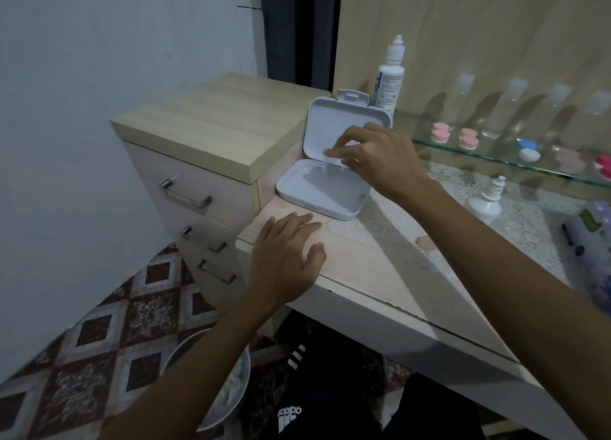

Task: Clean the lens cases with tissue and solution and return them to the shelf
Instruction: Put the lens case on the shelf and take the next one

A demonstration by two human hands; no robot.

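Left hand point(287, 257): nearest the viewer, lying flat on the near left corner of the desk point(370, 274), fingers straight and spread, holding nothing.
Right hand point(373, 156): reaching far-left over the open white case point(322, 190); fingertips pinch what looks like a small white piece at the hinge line — tissue or an insert, the view is too soft to tell.
White case: hinged plastic box at the far left of the desk, just beside the drawer unit point(211, 148); lid upright, tray flat and seemingly bare.
Handling: judged light, stiff and smooth — likely to skid on the glass-topped desk, so steady the tray's rim with the free hand while wiping; the hinge is the weak spot.
Small lens cases point(454, 137): pink, white-blue and red pairs sit on the glass shelf point(496, 156) to the far right.
Solution bottle point(390, 75): upright behind the lid.
Tissue pack point(591, 237): right edge, partly cut off.
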